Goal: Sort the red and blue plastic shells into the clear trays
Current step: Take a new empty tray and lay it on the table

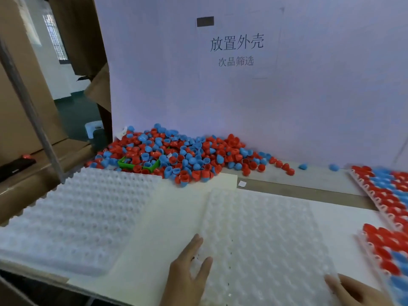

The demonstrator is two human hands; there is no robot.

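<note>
Left hand [187, 270] lies flat, fingers straight and spread, on the left edge of the empty clear tray [265, 239] at the bench's near edge. Right hand [353, 290] touches that tray's near right corner — finger state cannot be told. Red and blue shells [176, 155] are heaped at the far edge against the white backboard [242, 96]; filled trays [384, 188] sit at the right edge — another empty tray [77, 213] at left.

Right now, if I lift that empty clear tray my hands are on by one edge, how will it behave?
The clear tray looks thin and see-through, so it will probably flex or sag from one edge. With every pocket empty, it is likely very light and may slide on the white sheet. Supporting both sides, where your left hand and right hand rest, seems safer.
</note>
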